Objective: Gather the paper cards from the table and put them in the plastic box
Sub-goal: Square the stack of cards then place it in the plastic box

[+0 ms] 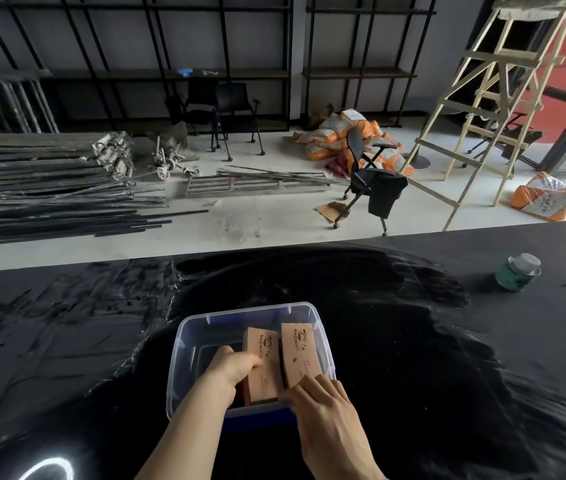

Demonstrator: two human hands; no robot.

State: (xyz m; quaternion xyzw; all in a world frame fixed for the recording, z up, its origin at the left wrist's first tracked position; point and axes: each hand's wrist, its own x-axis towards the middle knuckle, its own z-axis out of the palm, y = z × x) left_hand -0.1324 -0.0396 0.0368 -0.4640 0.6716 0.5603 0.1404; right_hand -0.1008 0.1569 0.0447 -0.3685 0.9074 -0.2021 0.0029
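A clear plastic box with blue handles sits on the black table in front of me. Inside it are two stacks of tan paper cards. My left hand is inside the box, fingers closed on the left side of the left stack. My right hand rests over the box's near rim, fingertips touching the near ends of the right stack and the left one. The bottoms of both stacks are hidden by my hands.
A small green-labelled jar stands on the table at the far right. Beyond the table's far edge lie the floor, metal bars, chairs, orange sacks and a wooden ladder.
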